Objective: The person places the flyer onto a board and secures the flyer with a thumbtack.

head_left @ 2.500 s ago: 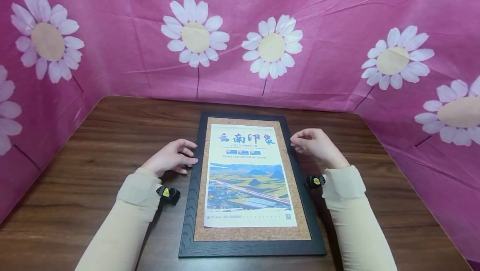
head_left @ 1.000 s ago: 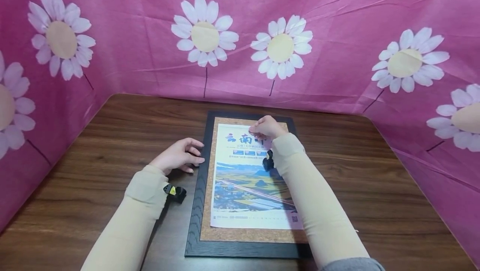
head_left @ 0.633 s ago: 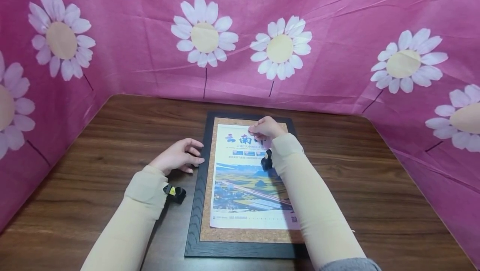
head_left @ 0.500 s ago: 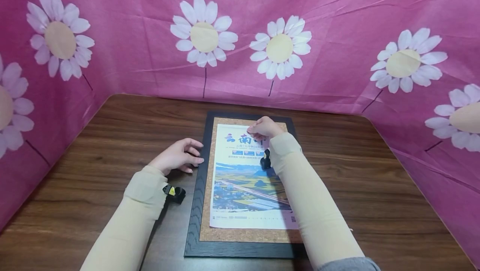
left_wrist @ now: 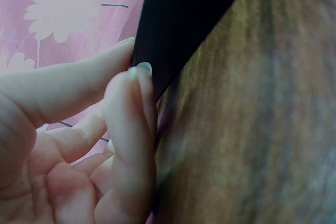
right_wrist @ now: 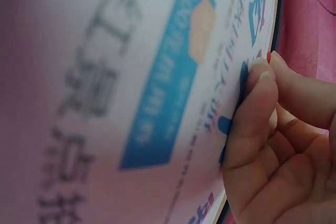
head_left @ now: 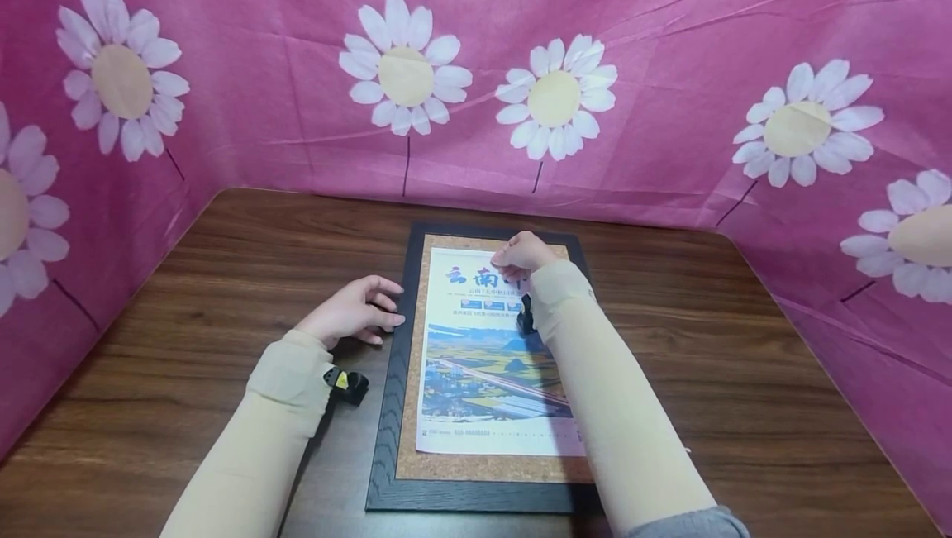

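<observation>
A printed poster (head_left: 483, 377) with Chinese lettering and a landscape lies on a cork board (head_left: 491, 466) inside a black frame (head_left: 392, 406). My right hand (head_left: 530, 255) is over the poster's top middle and covers part of the title. Between its thumb and finger, in the right wrist view, a small red push pin (right_wrist: 269, 56) shows; most of it is hidden. At the frame's left side, my left hand (head_left: 353, 311) rests its fingertips on the outer edge. The left wrist view has those fingertips (left_wrist: 143, 68) against the black frame, without curling round it.
The frame lies on a brown wood-grain table (head_left: 744, 356). Behind it and at both sides hangs a pink cloth (head_left: 283, 67) printed with white daisies. A black wrist camera (head_left: 348, 386) sits on the left sleeve.
From beside the frame's right edge, my right hand has moved left to the poster's top and stayed there for the last second. The left hand remains at the frame's left edge.
</observation>
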### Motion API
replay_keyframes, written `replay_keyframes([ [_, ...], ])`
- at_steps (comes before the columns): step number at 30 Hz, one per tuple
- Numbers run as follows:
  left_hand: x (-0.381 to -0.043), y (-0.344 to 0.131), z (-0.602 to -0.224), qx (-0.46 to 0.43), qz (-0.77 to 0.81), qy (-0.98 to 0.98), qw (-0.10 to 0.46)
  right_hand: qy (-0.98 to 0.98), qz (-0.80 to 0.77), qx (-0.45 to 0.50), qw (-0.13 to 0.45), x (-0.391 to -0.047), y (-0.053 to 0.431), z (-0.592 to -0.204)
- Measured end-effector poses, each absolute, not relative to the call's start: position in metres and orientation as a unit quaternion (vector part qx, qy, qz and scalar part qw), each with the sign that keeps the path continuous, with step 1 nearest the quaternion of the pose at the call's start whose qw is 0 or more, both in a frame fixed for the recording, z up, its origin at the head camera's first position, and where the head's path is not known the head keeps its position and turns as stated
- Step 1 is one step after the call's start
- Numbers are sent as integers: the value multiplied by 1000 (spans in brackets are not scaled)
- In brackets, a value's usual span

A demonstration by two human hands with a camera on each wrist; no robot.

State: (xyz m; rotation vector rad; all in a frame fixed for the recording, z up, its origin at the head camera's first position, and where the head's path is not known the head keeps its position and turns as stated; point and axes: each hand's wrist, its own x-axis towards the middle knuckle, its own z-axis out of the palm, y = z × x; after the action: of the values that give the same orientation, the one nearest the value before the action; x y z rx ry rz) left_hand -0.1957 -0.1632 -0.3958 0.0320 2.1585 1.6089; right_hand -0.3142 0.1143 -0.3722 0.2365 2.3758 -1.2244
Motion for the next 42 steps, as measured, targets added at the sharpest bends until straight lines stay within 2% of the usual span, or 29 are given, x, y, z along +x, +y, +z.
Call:
replay_keyframes([
  [7, -195, -161, -392, 13, 582, 782, 223, 874, -426, 84, 220, -318, 114, -372],
  [25, -196, -161, -394, 16, 579, 784, 223, 884, -387, 151, 215, -325, 117, -377],
  [35, -198, -159, -395, 17, 577, 784, 226, 841, -475, 112, 234, -309, 132, -375],
  [42, -200, -159, -397, 16, 575, 789, 219, 827, -500, 58, 250, -312, 140, -374],
])
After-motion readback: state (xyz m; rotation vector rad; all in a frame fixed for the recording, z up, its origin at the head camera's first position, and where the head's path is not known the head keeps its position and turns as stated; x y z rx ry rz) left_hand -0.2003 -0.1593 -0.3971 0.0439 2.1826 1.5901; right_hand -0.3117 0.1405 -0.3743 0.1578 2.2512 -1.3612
